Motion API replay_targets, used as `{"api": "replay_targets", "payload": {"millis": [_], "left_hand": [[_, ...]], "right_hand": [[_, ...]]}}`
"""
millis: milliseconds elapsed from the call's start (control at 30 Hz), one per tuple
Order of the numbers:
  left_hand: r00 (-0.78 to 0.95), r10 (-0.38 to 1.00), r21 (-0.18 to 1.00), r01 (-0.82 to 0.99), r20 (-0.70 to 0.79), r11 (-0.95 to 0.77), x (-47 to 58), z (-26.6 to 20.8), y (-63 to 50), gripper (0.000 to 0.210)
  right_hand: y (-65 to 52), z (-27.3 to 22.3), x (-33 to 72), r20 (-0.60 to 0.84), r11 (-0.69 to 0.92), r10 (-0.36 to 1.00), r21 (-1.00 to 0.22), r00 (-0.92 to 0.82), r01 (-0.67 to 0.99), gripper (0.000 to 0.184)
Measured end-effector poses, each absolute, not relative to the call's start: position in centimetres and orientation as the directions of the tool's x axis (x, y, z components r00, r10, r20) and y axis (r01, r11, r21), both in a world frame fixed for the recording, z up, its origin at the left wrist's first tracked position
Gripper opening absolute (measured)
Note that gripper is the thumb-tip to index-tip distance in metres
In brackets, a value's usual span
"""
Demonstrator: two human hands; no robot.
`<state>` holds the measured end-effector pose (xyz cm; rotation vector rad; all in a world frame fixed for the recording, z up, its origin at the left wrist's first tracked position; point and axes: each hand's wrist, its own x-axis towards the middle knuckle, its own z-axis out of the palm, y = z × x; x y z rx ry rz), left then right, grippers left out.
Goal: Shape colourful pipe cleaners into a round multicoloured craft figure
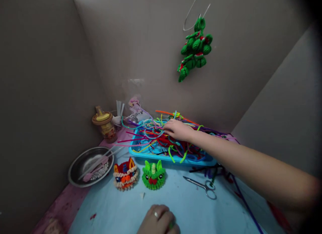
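Note:
My right hand (178, 130) reaches into a blue tray (151, 157) heaped with pipe cleaners (173, 143) of many colours. Its fingers are bent together in a pinch on a pipe cleaner; which strand is hard to make out. At the bottom edge my left hand (159, 220), with a ring on one finger, is curled closed. A speck of green shows by its fingers, but what it holds is hidden. In front of the tray sit a green lion-head figure (153, 176) and a red and orange one (125, 175). Small scissors (201, 186) lie to their right.
On the left stand a metal bowl (75, 170) with a pink tool across it and a brown cup (107, 128) with a yellow lid. A green ornament (196, 46) hangs from a wire on the back wall. Grey panels enclose three sides.

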<state>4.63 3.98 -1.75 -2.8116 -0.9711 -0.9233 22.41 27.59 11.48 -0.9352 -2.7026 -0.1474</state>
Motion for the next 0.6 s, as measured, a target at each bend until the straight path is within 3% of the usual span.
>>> {"api": "replay_targets", "payload": {"millis": [167, 367, 467, 600], "left_hand": [[0.64, 0.51, 0.092, 0.569, 0.574, -0.817, 4.8, -0.9, 4.0, 0.017], [0.64, 0.513, 0.106, 0.562, 0.572, -0.82, 4.8, -1.0, 3.9, 0.018], [0.646, 0.503, 0.1, 0.555, 0.573, -0.826, 4.8, -1.2, 3.9, 0.024], [0.66, 0.518, 0.142, 0.536, 0.544, -0.832, 4.7, -1.0, 3.7, 0.027]], "right_hand": [[27.8, 10.4, 19.8, 0.137, 0.741, 0.635, 0.169, -0.76, 0.649, 0.019], [28.5, 10.9, 20.2, 0.054, 0.721, 0.634, 0.317, -0.771, 0.616, 0.01], [27.9, 12.4, 21.1, 0.109, 0.749, 0.568, 0.342, -0.816, 0.567, 0.011], [26.7, 14.8, 22.4, 0.296, 0.742, 0.515, 0.316, -0.804, 0.591, 0.021]]}}
